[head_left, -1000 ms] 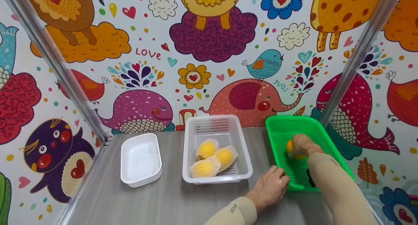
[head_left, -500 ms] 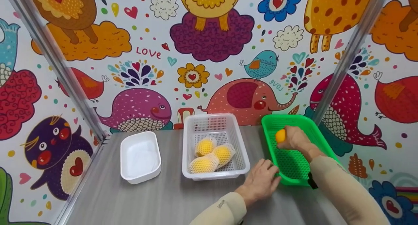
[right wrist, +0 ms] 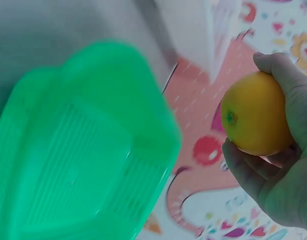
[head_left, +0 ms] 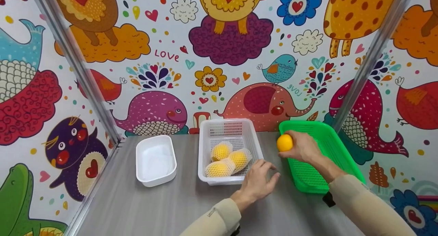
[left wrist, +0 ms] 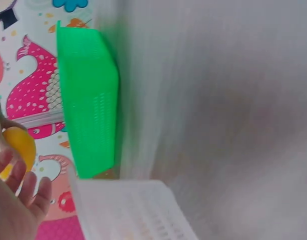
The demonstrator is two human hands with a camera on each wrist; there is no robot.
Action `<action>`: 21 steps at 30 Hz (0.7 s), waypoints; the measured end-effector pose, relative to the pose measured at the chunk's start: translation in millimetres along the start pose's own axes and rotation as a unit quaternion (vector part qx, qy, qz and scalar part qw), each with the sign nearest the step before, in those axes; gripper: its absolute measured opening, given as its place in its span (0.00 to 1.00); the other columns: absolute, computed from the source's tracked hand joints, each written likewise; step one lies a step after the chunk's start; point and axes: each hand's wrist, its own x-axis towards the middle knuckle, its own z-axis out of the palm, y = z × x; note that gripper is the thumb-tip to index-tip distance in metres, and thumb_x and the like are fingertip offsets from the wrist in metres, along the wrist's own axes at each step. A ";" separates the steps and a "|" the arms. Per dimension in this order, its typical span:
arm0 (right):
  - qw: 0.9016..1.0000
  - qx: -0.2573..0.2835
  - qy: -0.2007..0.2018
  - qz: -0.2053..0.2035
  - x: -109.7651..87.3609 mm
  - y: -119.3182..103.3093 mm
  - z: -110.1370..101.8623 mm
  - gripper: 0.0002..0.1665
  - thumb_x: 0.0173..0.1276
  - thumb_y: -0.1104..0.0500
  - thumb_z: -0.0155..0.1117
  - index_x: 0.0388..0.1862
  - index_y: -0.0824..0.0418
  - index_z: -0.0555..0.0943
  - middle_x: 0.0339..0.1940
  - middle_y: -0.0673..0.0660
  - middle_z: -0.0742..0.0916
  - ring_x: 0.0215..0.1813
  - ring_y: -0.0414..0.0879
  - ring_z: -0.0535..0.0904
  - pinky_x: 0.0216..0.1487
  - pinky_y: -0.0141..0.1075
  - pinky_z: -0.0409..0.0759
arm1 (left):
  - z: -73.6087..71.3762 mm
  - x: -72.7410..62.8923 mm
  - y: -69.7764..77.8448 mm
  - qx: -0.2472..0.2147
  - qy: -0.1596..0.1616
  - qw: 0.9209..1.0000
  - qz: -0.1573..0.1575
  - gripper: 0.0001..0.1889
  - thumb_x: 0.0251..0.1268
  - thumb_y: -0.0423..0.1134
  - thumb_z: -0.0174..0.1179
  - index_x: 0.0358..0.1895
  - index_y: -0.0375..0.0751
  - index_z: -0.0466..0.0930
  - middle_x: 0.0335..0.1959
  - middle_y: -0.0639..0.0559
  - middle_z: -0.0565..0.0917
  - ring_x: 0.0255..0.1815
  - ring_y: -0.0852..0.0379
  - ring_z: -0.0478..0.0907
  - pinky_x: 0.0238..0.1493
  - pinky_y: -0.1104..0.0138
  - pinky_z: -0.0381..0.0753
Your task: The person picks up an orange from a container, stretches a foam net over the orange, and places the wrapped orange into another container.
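Note:
My right hand [head_left: 303,147] holds an orange [head_left: 284,143], thumb and fingers curled round it, above the left rim of the green basket [head_left: 345,153]. In the right wrist view the orange [right wrist: 256,114] shows its small green stem spot. My left hand [head_left: 257,181] hovers by the front right corner of the white basket [head_left: 202,153], fingers loosely spread and holding nothing. Whether it touches that rim I cannot tell. Inside the white basket lie three yellow fruits [head_left: 220,168] in white foam nets. The green basket's visible floor holds no fruit.
A small white tray [head_left: 138,167] stands to the left on the grey table [head_left: 137,208]. Behind the table rises a wall [head_left: 232,106] printed with cartoon animals, with metal posts [head_left: 366,64] at its corners.
My right hand has lifted the orange from inside the green basket and brought it left to its rim. My left hand has let go of the green basket's edge and moved left.

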 end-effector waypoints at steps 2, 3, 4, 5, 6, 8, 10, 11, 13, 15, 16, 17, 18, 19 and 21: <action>1.000 0.004 0.005 -0.012 -6.7 -11.2 3.2 0.45 0.56 0.44 0.91 0.69 0.59 0.82 0.55 0.60 0.92 0.53 0.57 0.85 0.59 0.61 0.90 | -11.5 -2.7 -4.0 -0.027 -0.005 0.999 -0.017 0.13 0.82 0.49 0.66 0.57 0.47 0.90 0.53 0.52 0.90 0.53 0.57 0.84 0.59 0.70 0.84; 1.000 0.008 0.006 -0.016 -10.4 -16.6 5.0 0.46 0.56 0.44 0.91 0.69 0.59 0.82 0.55 0.60 0.92 0.53 0.57 0.85 0.59 0.61 0.90 | -17.5 -4.2 -6.1 -0.036 -0.007 0.999 -0.027 0.14 0.82 0.50 0.66 0.57 0.47 0.90 0.53 0.52 0.90 0.53 0.56 0.84 0.60 0.69 0.85; 1.000 0.013 0.007 -0.019 -14.1 -21.8 7.2 0.46 0.56 0.45 0.92 0.69 0.58 0.82 0.56 0.60 0.92 0.53 0.56 0.85 0.59 0.61 0.91 | -23.3 -5.9 -8.6 -0.045 -0.008 0.998 -0.036 0.15 0.82 0.50 0.66 0.58 0.46 0.90 0.54 0.52 0.90 0.54 0.56 0.84 0.62 0.67 0.85; 1.000 0.019 0.008 -0.022 -18.1 -26.8 9.1 0.46 0.55 0.45 0.92 0.69 0.58 0.82 0.56 0.60 0.92 0.53 0.56 0.86 0.59 0.61 0.91 | -28.8 -7.3 -10.9 -0.053 -0.008 0.998 -0.045 0.15 0.82 0.50 0.66 0.59 0.46 0.89 0.55 0.52 0.90 0.55 0.55 0.85 0.63 0.66 0.85; 0.999 0.027 0.008 -0.023 -22.0 -31.2 11.4 0.46 0.55 0.45 0.92 0.70 0.57 0.82 0.57 0.59 0.92 0.53 0.55 0.86 0.59 0.61 0.91 | -34.1 -8.9 -13.3 -0.060 -0.008 0.997 -0.053 0.16 0.82 0.51 0.66 0.59 0.46 0.89 0.56 0.52 0.90 0.56 0.54 0.85 0.64 0.64 0.86; 0.999 0.044 0.009 -0.026 -28.6 -38.7 16.5 0.47 0.55 0.47 0.93 0.70 0.57 0.82 0.58 0.59 0.92 0.53 0.55 0.86 0.60 0.60 0.92 | -43.4 -11.5 -18.7 -0.070 -0.004 0.995 -0.066 0.17 0.81 0.52 0.67 0.61 0.46 0.89 0.58 0.51 0.90 0.59 0.53 0.86 0.68 0.61 0.86; 0.997 0.066 0.012 -0.030 -34.8 -45.3 22.3 0.47 0.55 0.48 0.93 0.71 0.57 0.82 0.60 0.59 0.91 0.54 0.55 0.86 0.60 0.60 0.92 | -51.6 -14.3 -23.9 -0.078 0.002 0.994 -0.073 0.18 0.81 0.52 0.67 0.62 0.46 0.88 0.59 0.50 0.90 0.60 0.52 0.86 0.69 0.58 0.87; 0.996 0.078 0.015 -0.032 -37.7 -48.6 25.8 0.47 0.55 0.49 0.93 0.72 0.57 0.82 0.60 0.58 0.91 0.54 0.54 0.86 0.60 0.59 0.92 | -55.5 -15.7 -26.1 -0.082 0.005 0.994 -0.077 0.19 0.80 0.53 0.67 0.62 0.46 0.88 0.60 0.50 0.90 0.61 0.52 0.86 0.70 0.57 0.87; 0.994 0.104 0.020 -0.039 -43.1 -55.4 33.5 0.47 0.55 0.48 0.93 0.72 0.57 0.82 0.61 0.57 0.92 0.54 0.53 0.86 0.60 0.56 0.92 | -62.9 -19.3 -30.3 -0.093 0.009 0.992 -0.087 0.21 0.79 0.55 0.68 0.63 0.47 0.87 0.61 0.49 0.90 0.61 0.51 0.86 0.70 0.54 0.88; 0.990 0.130 0.024 -0.052 -48.1 -62.0 41.9 0.47 0.55 0.48 0.93 0.72 0.57 0.82 0.61 0.57 0.92 0.53 0.52 0.86 0.57 0.52 0.92 | -69.7 -22.8 -34.0 -0.108 0.010 0.990 -0.096 0.24 0.77 0.57 0.70 0.64 0.46 0.87 0.62 0.47 0.90 0.62 0.48 0.87 0.69 0.51 0.89; 0.988 0.141 0.024 -0.058 -50.6 -65.5 46.2 0.47 0.56 0.47 0.93 0.72 0.57 0.83 0.61 0.57 0.92 0.53 0.52 0.86 0.57 0.49 0.92 | -72.9 -24.5 -35.4 -0.118 0.008 0.988 -0.101 0.26 0.76 0.58 0.71 0.65 0.45 0.86 0.62 0.46 0.90 0.62 0.48 0.87 0.69 0.50 0.89; 0.986 0.151 0.024 -0.064 -53.1 -69.1 50.4 0.47 0.56 0.46 0.93 0.72 0.58 0.83 0.61 0.58 0.92 0.53 0.51 0.86 0.55 0.47 0.91 | -76.4 -26.4 -36.1 -0.129 0.003 0.986 -0.109 0.28 0.75 0.59 0.72 0.67 0.45 0.86 0.63 0.47 0.89 0.63 0.47 0.87 0.70 0.49 0.89; 0.984 0.159 0.024 -0.070 -55.7 -72.8 54.6 0.47 0.55 0.46 0.93 0.71 0.58 0.83 0.60 0.58 0.92 0.52 0.50 0.87 0.55 0.46 0.90 | -79.4 -28.5 -36.9 -0.140 -0.002 0.984 -0.114 0.30 0.73 0.60 0.73 0.68 0.45 0.85 0.64 0.46 0.89 0.63 0.45 0.86 0.69 0.49 0.89; 0.983 0.166 0.021 -0.076 -58.1 -76.3 58.9 0.47 0.55 0.46 0.93 0.71 0.58 0.83 0.60 0.58 0.92 0.52 0.50 0.87 0.54 0.44 0.90 | -82.4 -30.8 -37.4 -0.151 -0.009 0.981 -0.119 0.31 0.72 0.61 0.74 0.69 0.45 0.84 0.64 0.46 0.89 0.63 0.45 0.86 0.68 0.50 0.90; 0.981 0.177 0.008 -0.078 -64.0 -84.0 67.4 0.47 0.56 0.45 0.93 0.71 0.57 0.82 0.61 0.57 0.92 0.53 0.49 0.86 0.55 0.42 0.89 | -87.8 -36.2 -38.0 -0.169 -0.024 0.977 -0.128 0.33 0.71 0.61 0.75 0.70 0.46 0.83 0.65 0.46 0.88 0.62 0.44 0.87 0.65 0.51 0.91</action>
